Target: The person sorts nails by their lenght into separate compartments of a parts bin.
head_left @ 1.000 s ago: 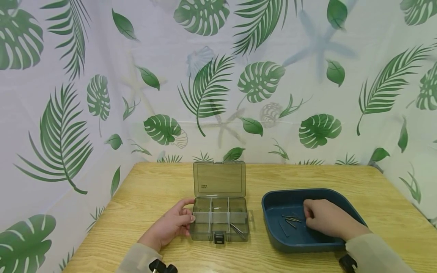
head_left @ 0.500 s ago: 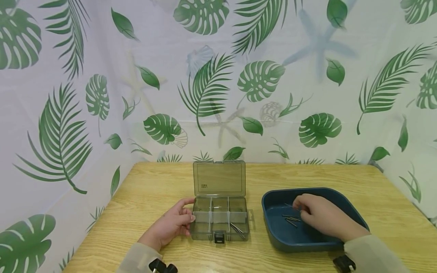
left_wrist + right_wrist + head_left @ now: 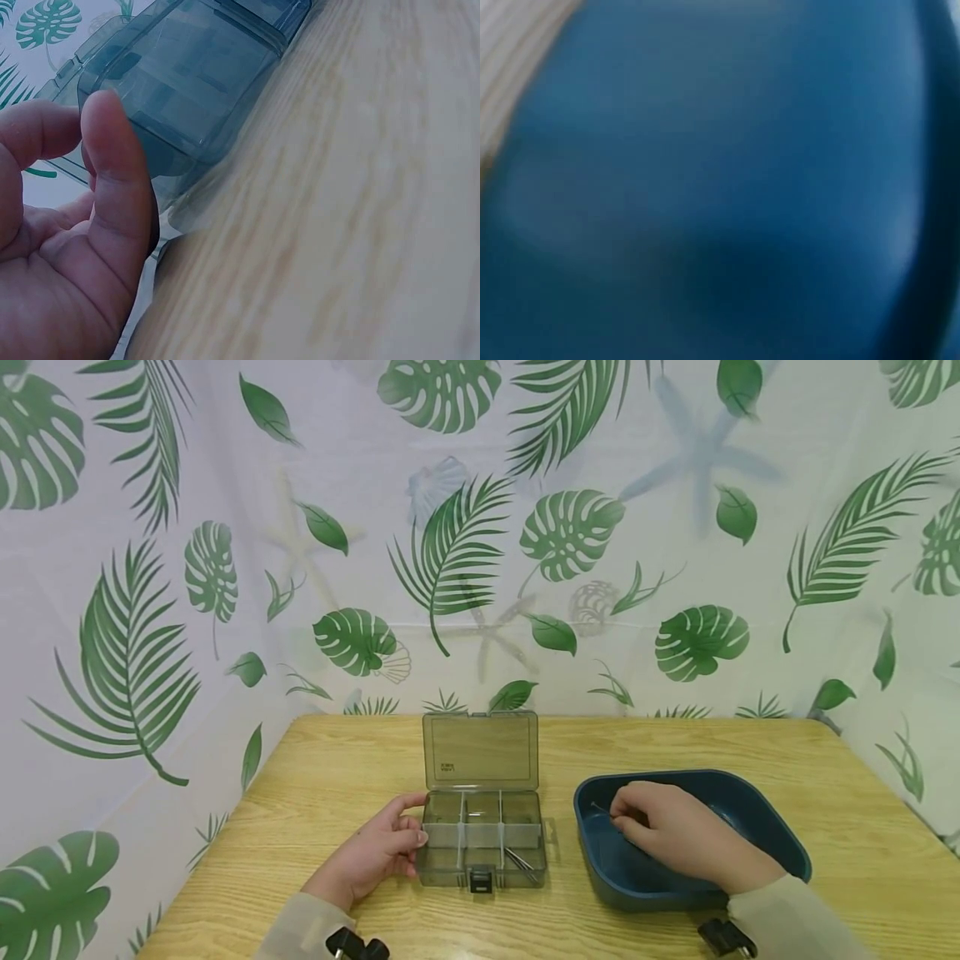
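My left hand [image 3: 382, 847] grips the left side of a smoky clear compartment box [image 3: 444, 860], its lid standing up at the back. In the left wrist view the thumb [image 3: 116, 165] presses against the box [image 3: 195, 82]. Several nails [image 3: 520, 860] lie in the front right compartment. Over the blue tray [image 3: 622, 897], my right hand [image 3: 667, 831] pinches a thin nail [image 3: 597, 807], whose end sticks out to the left of the fingertips. That hand covers much of the tray's floor. Only the blurred blue tray [image 3: 705, 150] fills the right wrist view, without the hand.
Box and tray stand side by side on a wood-grain table [image 3: 352, 752], with a narrow gap between them. A leaf-print cloth [image 3: 480, 568] hangs behind the table and along its sides.
My right hand has moved left across the tray, bringing a nail toward the tray's left wall and covering the nails that showed before. The left hand keeps its hold on the box.
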Tool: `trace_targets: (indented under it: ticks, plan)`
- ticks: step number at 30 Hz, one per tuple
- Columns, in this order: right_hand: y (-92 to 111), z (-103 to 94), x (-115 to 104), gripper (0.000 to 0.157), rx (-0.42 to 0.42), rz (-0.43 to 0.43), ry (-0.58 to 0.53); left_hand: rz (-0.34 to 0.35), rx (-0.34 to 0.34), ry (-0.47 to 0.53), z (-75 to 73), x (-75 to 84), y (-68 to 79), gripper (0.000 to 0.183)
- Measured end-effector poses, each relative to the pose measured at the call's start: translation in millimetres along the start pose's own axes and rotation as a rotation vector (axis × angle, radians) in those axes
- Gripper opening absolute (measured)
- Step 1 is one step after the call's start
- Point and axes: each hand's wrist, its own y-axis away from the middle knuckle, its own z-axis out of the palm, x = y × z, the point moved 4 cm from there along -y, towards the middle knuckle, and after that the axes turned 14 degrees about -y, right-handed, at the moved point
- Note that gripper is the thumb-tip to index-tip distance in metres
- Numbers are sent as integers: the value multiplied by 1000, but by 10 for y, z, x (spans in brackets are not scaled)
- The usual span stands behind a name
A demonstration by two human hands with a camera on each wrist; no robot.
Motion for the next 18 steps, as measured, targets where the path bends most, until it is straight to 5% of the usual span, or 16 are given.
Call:
trace_targets:
  ticks: [8,18]
  plan:
    - [-99,148,-277,17,-9,-16,-55,2,-5,4,4,25,6,68]
    - [-268,419,-493,19,13,-52,11,-6,2,16,-3,-9,-12,67]
